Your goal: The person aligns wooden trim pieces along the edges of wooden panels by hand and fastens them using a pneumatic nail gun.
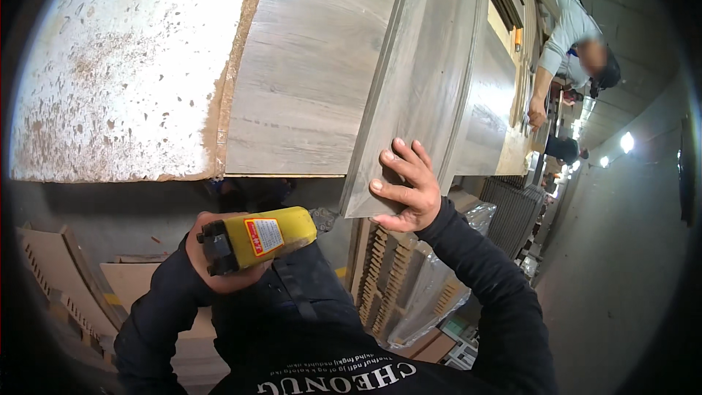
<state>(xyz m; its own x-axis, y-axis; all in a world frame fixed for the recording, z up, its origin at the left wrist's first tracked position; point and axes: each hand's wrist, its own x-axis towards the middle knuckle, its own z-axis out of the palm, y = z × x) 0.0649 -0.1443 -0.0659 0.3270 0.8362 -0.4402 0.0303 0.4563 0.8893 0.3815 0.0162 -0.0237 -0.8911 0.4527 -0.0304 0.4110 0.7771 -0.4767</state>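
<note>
My left hand [194, 254] is wrapped round a yellow tool [291, 228] with a black end cap, which looks like a nail gun. Its dark nose meets the near left corner of a long grey wood-grain framed panel [424, 66]. Fingers apart, my right hand [409, 186] presses on the panel's near end, with the thumb at its edge. The panel juts a little past the workbench edge and rests over flat grey wood-grain boards [307, 66]. My left fingers are partly hidden under the tool.
To the left lies a worn white work surface [124, 66] with a chipped brown edge. Slotted wooden racks [384, 278] and a plastic-wrapped stack [431, 292] stand below the bench. Another person in a light sleeve [559, 22] works at the far right, near an orange-handled object [518, 39].
</note>
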